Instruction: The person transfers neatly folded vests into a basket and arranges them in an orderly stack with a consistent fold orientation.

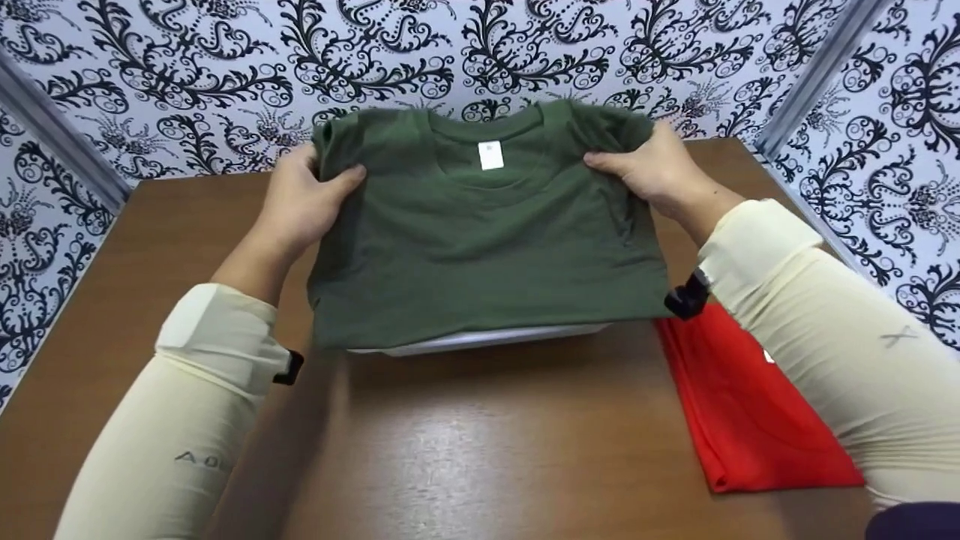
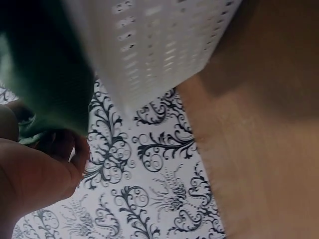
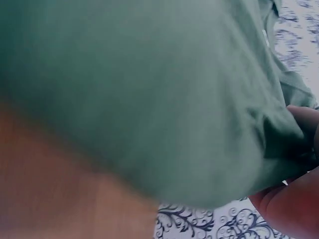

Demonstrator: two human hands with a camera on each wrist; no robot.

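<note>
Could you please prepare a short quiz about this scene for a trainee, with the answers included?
1. True or false: the left grip and the right grip both hold the green shirt.
2. Which colour is the folded cloth lying on the table? A) blue; B) red; C) black.
3. Fill in: in the left wrist view, the white basket has many small ____.

Key: 1. True; 2. B; 3. holes.

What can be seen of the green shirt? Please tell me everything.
The dark green shirt looks like soft fabric, lightly creased, with a round neckline and a small white label inside its back. The person's left grip and right grip hold it up near the shoulders, its front facing the head camera. In the head view it hides most of a white perforated basket; whether they touch is unclear.
</note>
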